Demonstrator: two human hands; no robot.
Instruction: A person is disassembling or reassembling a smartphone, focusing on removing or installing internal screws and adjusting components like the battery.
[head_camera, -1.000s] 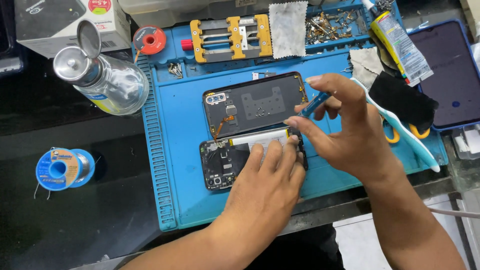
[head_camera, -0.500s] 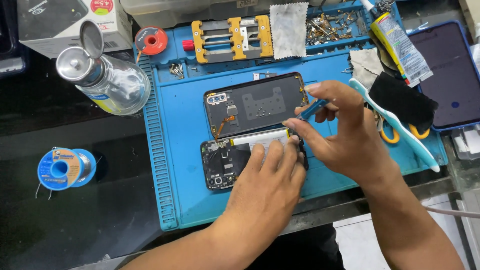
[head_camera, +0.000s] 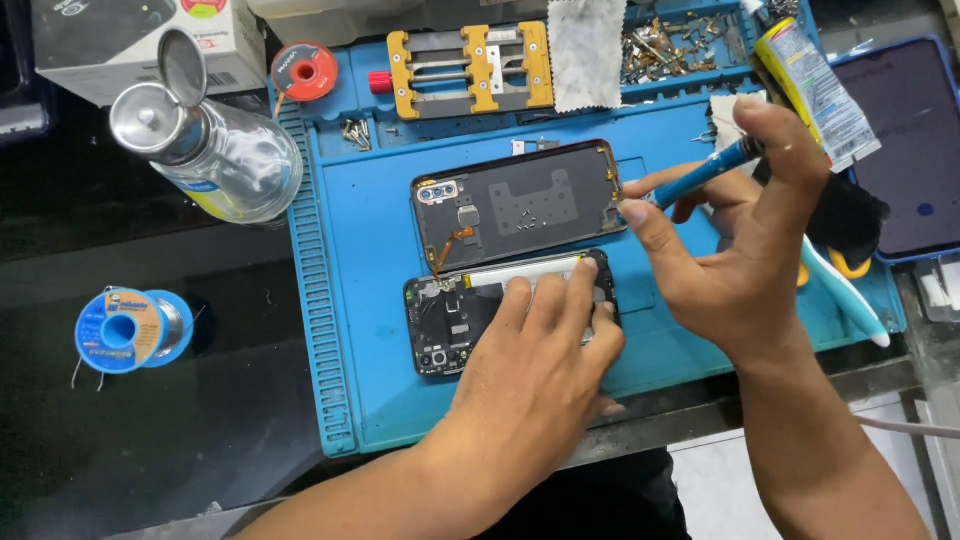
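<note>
An opened phone body lies on the blue repair mat, its circuit board showing at the left end. My left hand lies flat over its right half, fingers pressing on the battery area. The phone's dark back cover sits just above, joined to the body by an orange flex cable. My right hand is shut on a blue screwdriver, whose tip points left at the back cover's right edge.
A glass solvent bottle with a metal cap stands left of the mat. A solder spool lies on the dark bench. A yellow-and-grey clamp jig, a red spool, a white cloth, a glue tube and loose screws line the mat's back.
My right hand has lifted with the screwdriver from the phone body's right end up and to the right, beside the back cover. My left hand stays pressed on the phone body.
</note>
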